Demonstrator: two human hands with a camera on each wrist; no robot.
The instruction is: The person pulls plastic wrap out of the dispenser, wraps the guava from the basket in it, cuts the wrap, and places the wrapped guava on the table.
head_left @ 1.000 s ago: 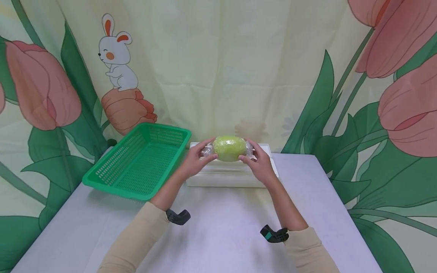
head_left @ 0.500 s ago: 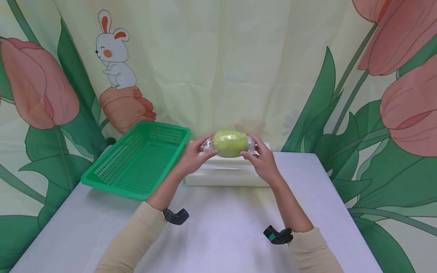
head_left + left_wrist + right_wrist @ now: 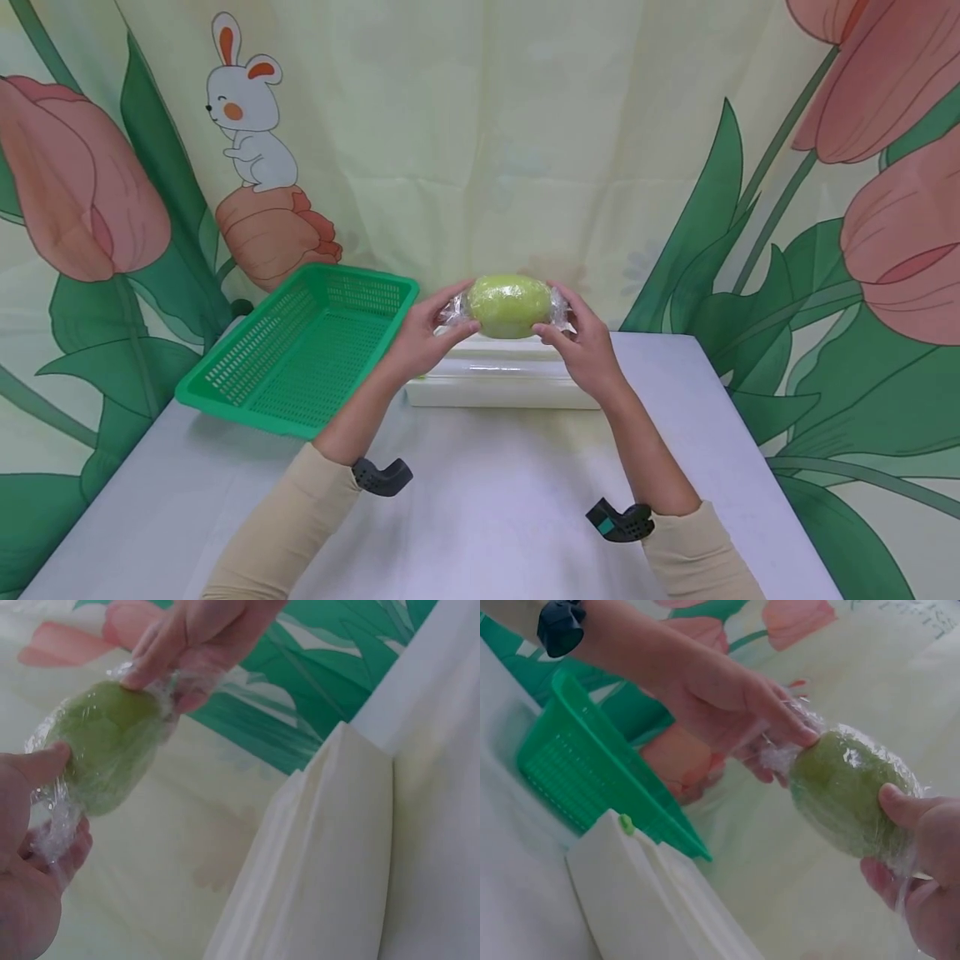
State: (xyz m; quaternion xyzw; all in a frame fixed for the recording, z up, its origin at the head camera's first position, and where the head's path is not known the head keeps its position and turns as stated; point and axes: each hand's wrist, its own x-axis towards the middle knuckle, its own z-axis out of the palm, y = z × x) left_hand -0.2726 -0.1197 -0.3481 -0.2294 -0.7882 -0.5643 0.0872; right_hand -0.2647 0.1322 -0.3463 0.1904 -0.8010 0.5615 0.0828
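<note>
A green, oval fruit [image 3: 510, 307] wrapped in clear cling film is held up in front of the curtain, lying sideways. My left hand [image 3: 429, 333] pinches the bunched film at its left end, thumb touching the fruit. At the other end my right hand [image 3: 583, 343] grips the twisted film the same way. The left wrist view shows the fruit [image 3: 109, 746] with glossy film creased around it. Behind and below the hands is a long white cling film dispenser [image 3: 502, 393] on the table, partly covered by the hands and fruit.
To the left, a green plastic basket [image 3: 300, 367] with a mesh of holes stands on the white-covered table [image 3: 480, 500]. A curtain [image 3: 480, 150] printed with tulips and a rabbit hangs directly behind the table. A small green piece [image 3: 626, 823] sits on the dispenser's end.
Both hands have raised the wrapped fruit a little and brought it closer, and they have spread slightly apart. More of the dispenser's top now shows. The basket stays on the table.
</note>
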